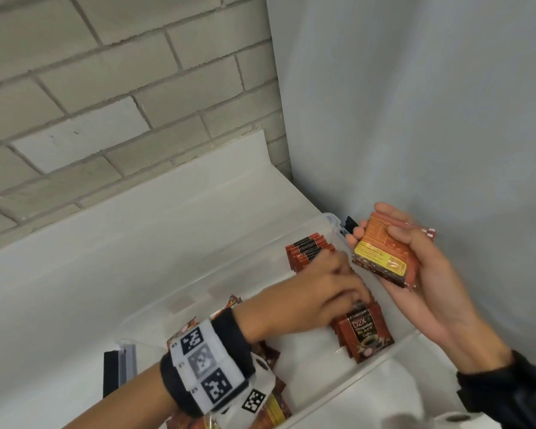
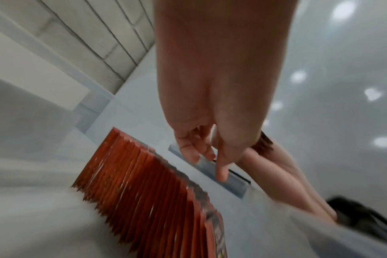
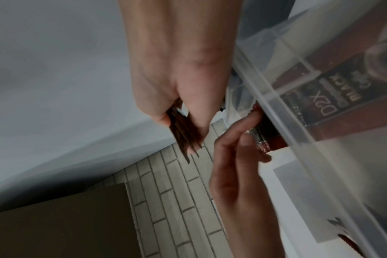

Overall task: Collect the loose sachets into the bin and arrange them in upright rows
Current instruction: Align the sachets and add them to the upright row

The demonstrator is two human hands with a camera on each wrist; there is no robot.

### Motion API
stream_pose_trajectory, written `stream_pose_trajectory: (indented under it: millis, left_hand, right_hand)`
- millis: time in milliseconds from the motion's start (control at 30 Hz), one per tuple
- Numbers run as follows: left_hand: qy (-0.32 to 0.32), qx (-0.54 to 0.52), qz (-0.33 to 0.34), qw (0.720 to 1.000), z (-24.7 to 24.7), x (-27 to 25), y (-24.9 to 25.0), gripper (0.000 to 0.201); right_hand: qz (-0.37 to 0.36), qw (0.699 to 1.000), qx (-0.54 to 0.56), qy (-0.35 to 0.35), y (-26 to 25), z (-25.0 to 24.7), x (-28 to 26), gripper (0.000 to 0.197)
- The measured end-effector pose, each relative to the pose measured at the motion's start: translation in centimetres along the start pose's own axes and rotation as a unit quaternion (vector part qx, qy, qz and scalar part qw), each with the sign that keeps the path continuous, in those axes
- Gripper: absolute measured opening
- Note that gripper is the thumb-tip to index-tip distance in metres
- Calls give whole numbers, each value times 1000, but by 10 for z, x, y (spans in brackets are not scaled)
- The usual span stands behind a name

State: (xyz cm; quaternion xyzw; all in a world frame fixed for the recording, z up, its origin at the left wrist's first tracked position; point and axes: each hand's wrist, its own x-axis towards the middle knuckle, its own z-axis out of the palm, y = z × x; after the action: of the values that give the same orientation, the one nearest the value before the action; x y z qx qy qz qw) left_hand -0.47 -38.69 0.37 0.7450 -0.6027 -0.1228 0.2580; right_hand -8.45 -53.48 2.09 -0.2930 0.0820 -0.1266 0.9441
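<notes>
A clear plastic bin (image 1: 316, 357) stands on a white counter (image 1: 90, 258). Inside it runs an upright row of red-brown coffee sachets (image 1: 365, 332), seen edge-on in the left wrist view as the row of sachets (image 2: 144, 183). My left hand (image 1: 350, 286) reaches into the bin and its fingers touch the tops of the row; in its own view the left hand (image 2: 208, 160) hangs loosely curled and holds nothing. My right hand (image 1: 415, 252) grips a stack of sachets (image 1: 381, 255) above the bin's far right corner. Loose sachets (image 1: 273, 407) lie at the bin's left end, partly hidden under my wrist.
A brick wall (image 1: 106, 88) stands behind the counter and a plain grey wall (image 1: 415, 103) closes the right side. A black and grey block (image 1: 118, 370) sits by the bin's left end. A black latch (image 1: 350, 224) sits at the bin's far corner.
</notes>
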Motion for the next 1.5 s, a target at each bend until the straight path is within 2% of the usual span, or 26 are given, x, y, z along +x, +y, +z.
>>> stream_pose_trajectory:
  millis: [133, 200, 333, 467, 533, 667, 733, 833, 933, 1100, 1167, 1233, 1333, 1400, 1500]
  left_hand:
    - [118, -34, -119, 985, -25, -1, -2, 21]
    - [167, -87, -149, 971, -35, 1, 4, 25]
    - [171, -224, -151, 948, -42, 4, 19, 33]
    - [177, -263, -142, 938, -40, 7, 19, 42]
    - [189, -284, -135, 930, -41, 7, 18, 40]
    - [185, -322, -90, 924, -51, 4, 19, 32]
    - [169, -317, -51, 932, -58, 1, 19, 24]
    - [145, -317, -13, 937, -62, -2, 20, 17]
    - [127, -325, 7, 937, -61, -4, 19, 15]
    - [146, -239, -28, 960, -56, -6, 4, 12]
    - [155, -229, -37, 960, -55, -7, 1, 12]
    - [176, -241, -51, 953, -55, -7, 0, 20]
    - [201, -301, -98, 927, -58, -8, 7, 22]
    - [188, -336, -129, 914, -60, -10, 12, 22]
    - [144, -329, -150, 921, -62, -11, 15, 31]
  right_hand:
    - [12, 996, -87, -10, 2, -2, 0, 26]
    - [16, 993, -120, -8, 2, -3, 0, 25]
    - [29, 987, -158, -25, 3, -3, -1, 29]
    - [25, 986, -165, -30, 3, -2, -1, 31]
    - [21, 986, -159, -48, 2, -4, -2, 48]
    - [41, 986, -150, -64, 3, -6, -3, 103]
    - [56, 987, -139, -63, 2, -5, -2, 110]
    - [78, 985, -148, -47, 2, -4, -1, 107]
    - [97, 974, -195, -60, 4, -1, -1, 103]
    - [107, 971, -195, -84, 1, -2, -3, 62]
    - [115, 971, -197, -77, 0, -2, -3, 46]
    - [109, 973, -197, -59, 0, -1, -3, 30]
    - [92, 975, -198, -41, 0, 0, -3, 30]
    - [85, 976, -196, -38, 0, 0, -2, 31]
    - [79, 976, -196, -47, 1, -1, -2, 35]
